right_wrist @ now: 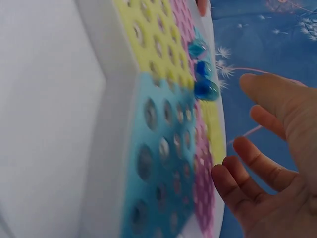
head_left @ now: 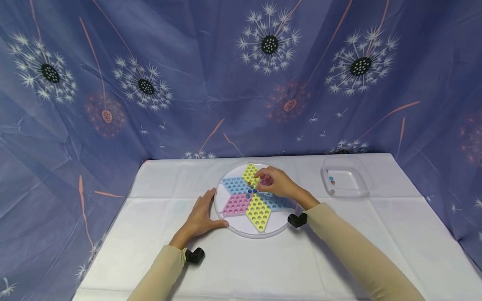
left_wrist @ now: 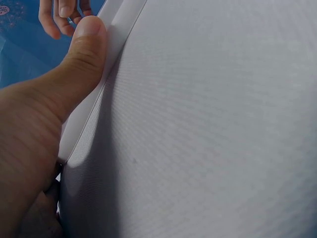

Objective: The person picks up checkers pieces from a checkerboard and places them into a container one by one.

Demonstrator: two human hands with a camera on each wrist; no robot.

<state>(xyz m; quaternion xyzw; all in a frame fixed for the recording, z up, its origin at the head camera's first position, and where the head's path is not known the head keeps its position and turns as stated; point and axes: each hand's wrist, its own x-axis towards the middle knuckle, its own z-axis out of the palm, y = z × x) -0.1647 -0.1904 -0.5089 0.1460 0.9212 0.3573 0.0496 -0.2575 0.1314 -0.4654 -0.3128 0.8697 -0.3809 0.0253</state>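
Note:
A round Chinese checkers board (head_left: 260,235) with a yellow, blue and pink star of holes lies on the table. Several blue and teal marbles (right_wrist: 205,89) sit near its centre. My left hand (head_left: 201,214) spreads along the board's left edge, its thumb (left_wrist: 86,49) against the rim in the left wrist view. Over the far right part of the star hovers my right hand (head_left: 279,184), close to the central marbles. In the right wrist view its fingers are loosely bent, the thumb is apart from them, and nothing shows between.
A clear plastic container (head_left: 348,194) stands right of the board with a few marbles (head_left: 331,179) at its left side. White cloth (head_left: 282,267) covers the table. A blue dandelion-patterned curtain (head_left: 211,83) hangs behind it.

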